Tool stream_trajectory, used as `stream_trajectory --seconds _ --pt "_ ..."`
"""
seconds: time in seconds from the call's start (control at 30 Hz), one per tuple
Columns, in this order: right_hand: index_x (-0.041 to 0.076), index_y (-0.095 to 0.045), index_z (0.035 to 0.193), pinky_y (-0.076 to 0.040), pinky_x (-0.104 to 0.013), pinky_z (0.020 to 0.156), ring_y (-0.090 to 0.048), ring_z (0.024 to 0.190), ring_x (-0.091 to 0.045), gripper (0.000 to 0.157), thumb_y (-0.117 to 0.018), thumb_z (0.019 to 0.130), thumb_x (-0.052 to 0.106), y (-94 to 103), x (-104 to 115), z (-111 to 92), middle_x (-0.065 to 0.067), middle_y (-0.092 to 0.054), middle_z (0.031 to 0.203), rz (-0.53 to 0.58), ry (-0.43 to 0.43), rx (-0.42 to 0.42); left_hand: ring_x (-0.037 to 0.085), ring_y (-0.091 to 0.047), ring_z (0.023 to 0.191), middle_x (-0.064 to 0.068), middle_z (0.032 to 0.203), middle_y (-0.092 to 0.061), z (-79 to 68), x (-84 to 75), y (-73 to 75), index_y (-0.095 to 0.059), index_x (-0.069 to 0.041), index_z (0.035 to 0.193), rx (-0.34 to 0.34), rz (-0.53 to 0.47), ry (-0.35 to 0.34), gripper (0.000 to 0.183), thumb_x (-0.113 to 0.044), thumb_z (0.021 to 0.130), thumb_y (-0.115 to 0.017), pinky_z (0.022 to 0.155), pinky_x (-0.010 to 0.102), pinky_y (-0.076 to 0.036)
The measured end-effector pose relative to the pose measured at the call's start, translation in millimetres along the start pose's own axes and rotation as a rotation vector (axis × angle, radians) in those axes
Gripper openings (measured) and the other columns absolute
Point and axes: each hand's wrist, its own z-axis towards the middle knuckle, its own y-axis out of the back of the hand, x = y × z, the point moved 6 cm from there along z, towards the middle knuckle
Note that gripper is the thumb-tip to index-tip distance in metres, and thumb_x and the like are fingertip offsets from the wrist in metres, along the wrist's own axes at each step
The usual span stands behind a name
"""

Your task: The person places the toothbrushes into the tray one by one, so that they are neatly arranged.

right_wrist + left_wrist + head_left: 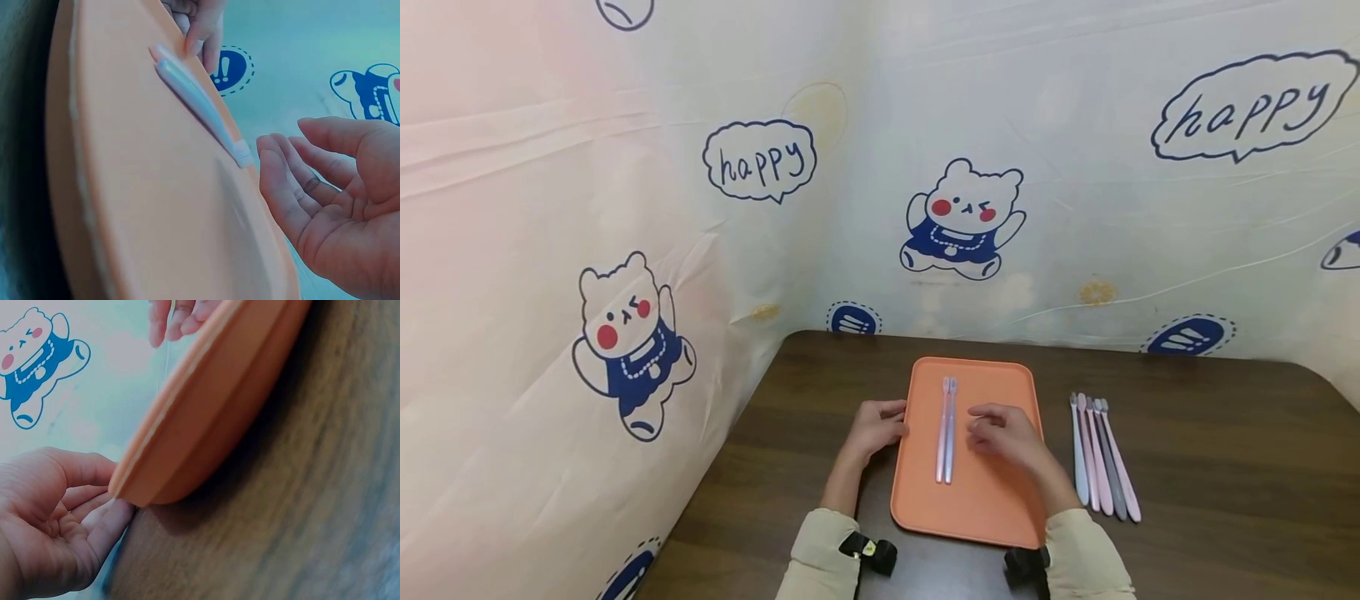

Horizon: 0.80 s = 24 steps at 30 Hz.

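Note:
An orange tray (925, 510) lies on the table, with a pink toothbrush (942, 433) and a lavender toothbrush (951, 435) side by side, lengthwise, on it. My left hand (874, 429) is at the tray's left edge; in the left wrist view its thumb and fingers (94, 469) pinch the rim. Over the right half of the tray hovers my right hand (1009, 435), fingers loosely bent and nothing between them. The right wrist view has that hand (344, 194) apart from the brushes, whose handles (194, 94) touch or nearly touch.
To the right of the tray, several toothbrushes (1103, 458) in blue, pink and grey lie in a fanned row on the brown wooden table (1217, 450). A printed cloth (1075, 208) hangs behind and to the left of the table.

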Motion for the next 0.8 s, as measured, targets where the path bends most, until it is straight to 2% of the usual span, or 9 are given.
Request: stream_trajectory --seconds 0.17,0.37,0.6,0.8 --pt "-0.021 -0.054 0.129 -0.064 -0.036 0.080 -0.072 0.084 -0.014 0.038 -0.057 0.098 0.002 5.9 1 -4 -0.030 -0.070 0.106 0.006 0.030 0.008 0.032 -0.063 0.129 0.025 0.137 -0.064 1.5 2.0 0.2 -0.062 0.005 0.135 -0.005 0.015 0.007 0.054 0.007 0.081 -0.068 0.086 0.037 -0.063" --pt "-0.019 -0.055 0.130 -0.064 -0.035 0.081 -0.072 0.086 -0.012 0.039 -0.060 0.099 0.004 12.9 0 -10 -0.031 -0.070 0.109 -0.024 0.028 -0.008 0.032 -0.063 0.128 0.026 0.137 -0.064 2.3 1.7 -1.2 -0.062 0.006 0.135 -0.003 0.018 0.001 0.054 0.008 0.081 -0.067 0.084 0.036 -0.063" --pt "-0.019 -0.055 0.131 -0.064 -0.035 0.079 -0.072 0.085 -0.007 0.040 -0.061 0.098 0.003 23.7 3 -17 -0.032 -0.070 0.110 -0.053 0.089 -0.034 0.035 -0.063 0.127 0.029 0.135 -0.063 2.2 0.1 -1.1 -0.061 0.008 0.135 0.008 0.000 -0.027 0.055 0.009 0.080 -0.065 0.081 0.034 -0.063" --pt "-0.018 -0.055 0.133 -0.063 -0.030 0.080 -0.070 0.085 -0.003 0.041 -0.061 0.097 0.001 28.4 -1 -19 -0.029 -0.070 0.111 -0.028 0.054 -0.056 0.036 -0.062 0.128 0.029 0.137 -0.062 1.5 0.2 -1.2 -0.060 0.008 0.136 0.008 -0.005 -0.023 0.056 0.009 0.080 -0.065 0.082 0.035 -0.063"
